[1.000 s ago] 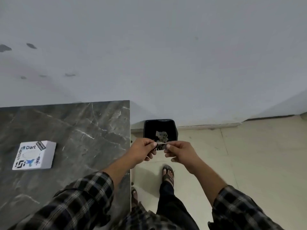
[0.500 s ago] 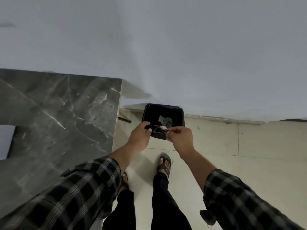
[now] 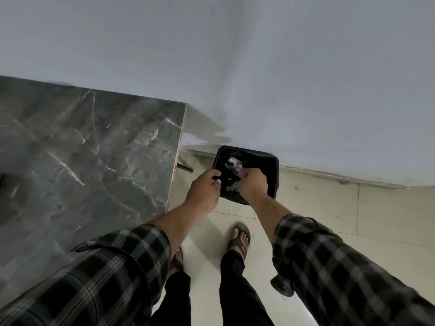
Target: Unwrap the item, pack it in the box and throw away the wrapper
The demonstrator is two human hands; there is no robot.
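Observation:
Both of my hands hang over a black waste bin (image 3: 274, 170) on the floor by the wall. My right hand (image 3: 254, 185) has its fingers pinched on a small pale, blurred piece of clear wrapper (image 3: 242, 170) above the bin's opening. My left hand (image 3: 203, 191) is at the bin's left rim, thumb and fingers slightly apart, and I see nothing in it. Crumpled clear plastic (image 3: 234, 162) lies inside the bin. The box and the unwrapped item are out of view.
A dark grey marble table (image 3: 82, 161) fills the left, its right edge just left of my left hand. A pale wall rises behind the bin. My feet in sandals (image 3: 240, 238) stand on the cream tiled floor (image 3: 376, 220).
My view swung right and down, so the white box left the frame. My hands dropped closer to the bin and drew apart; the wrapper that both pinched now stays at the right fingertips.

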